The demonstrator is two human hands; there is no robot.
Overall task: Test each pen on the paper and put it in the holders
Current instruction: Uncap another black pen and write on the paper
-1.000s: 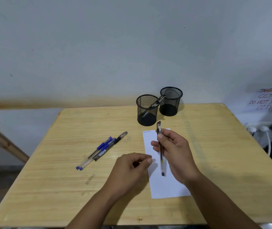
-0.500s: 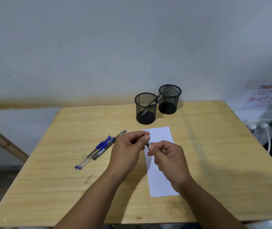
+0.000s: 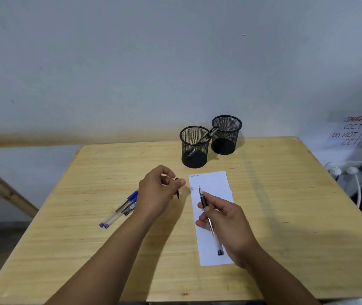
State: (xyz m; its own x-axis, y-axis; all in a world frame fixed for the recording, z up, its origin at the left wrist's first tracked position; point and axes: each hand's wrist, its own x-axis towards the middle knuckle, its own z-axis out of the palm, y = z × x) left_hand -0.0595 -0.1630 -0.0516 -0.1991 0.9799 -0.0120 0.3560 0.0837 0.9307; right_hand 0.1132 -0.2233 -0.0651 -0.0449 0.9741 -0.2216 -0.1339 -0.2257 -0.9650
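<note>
My right hand point(image 3: 226, 225) grips an uncapped black pen point(image 3: 204, 201) over the white paper strip point(image 3: 214, 183), its tip pointing away from me just above the sheet. My left hand point(image 3: 158, 194) pinches the pen's black cap point(image 3: 177, 190) left of the paper. Faint scribbles mark the paper's top left corner. Two black mesh holders stand behind the paper: the left holder point(image 3: 194, 148) has one pen leaning in it, the right holder point(image 3: 225, 135) looks empty. Three pens point(image 3: 120, 210), two with blue caps, lie on the table under my left wrist.
The wooden table point(image 3: 274, 205) stands against a grey wall. Off its right edge, a power strip with white plugs point(image 3: 343, 170) sits on the floor side, below a handwritten paper sign point(image 3: 358, 133). A wooden beam point(image 3: 4, 190) slants at far left.
Both hands came together at the pen and pulled the cap off. Now my left hand has drawn away left with the cap and my right hand points the bare tip at the paper.
</note>
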